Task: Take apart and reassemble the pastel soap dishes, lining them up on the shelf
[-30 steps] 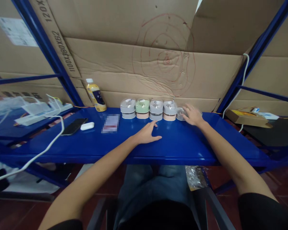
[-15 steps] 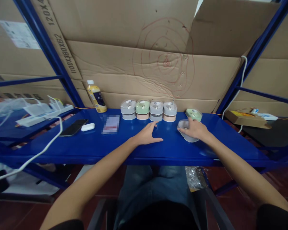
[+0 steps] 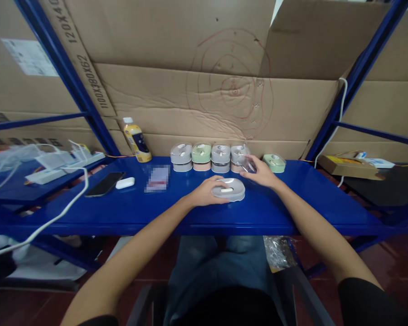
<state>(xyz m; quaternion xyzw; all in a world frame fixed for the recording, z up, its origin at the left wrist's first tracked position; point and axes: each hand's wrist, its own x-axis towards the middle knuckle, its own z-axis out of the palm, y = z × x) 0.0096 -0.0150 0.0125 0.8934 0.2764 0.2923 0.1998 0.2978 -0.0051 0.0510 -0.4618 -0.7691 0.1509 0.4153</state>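
My left hand (image 3: 209,192) grips the left end of a grey oval box (image 3: 237,189) with a white oblong piece on its top, low over the blue table in front of me. My right hand (image 3: 262,173) is closed on a clear plastic cover (image 3: 250,166), up and to the right of that box. Behind them stand a grey stacked pair of boxes (image 3: 182,156), a green-over-peach pair (image 3: 201,156), another grey pair (image 3: 221,158) and a grey-over-peach pair (image 3: 237,156). The clear cover partly overlaps the last pair. A single green box (image 3: 275,163) sits right of my right hand.
On the left of the table (image 3: 190,217) lie a black phone (image 3: 105,184), a white earbud case (image 3: 125,183) and a blurred packet (image 3: 158,178). A yellow bottle (image 3: 137,140) stands behind them. Cardboard (image 3: 149,99) backs the table, between blue posts (image 3: 68,72).
The grey box has come left from under my right hand into my left hand. The clear cover is now apart from it, in my right hand, which has moved left and back.
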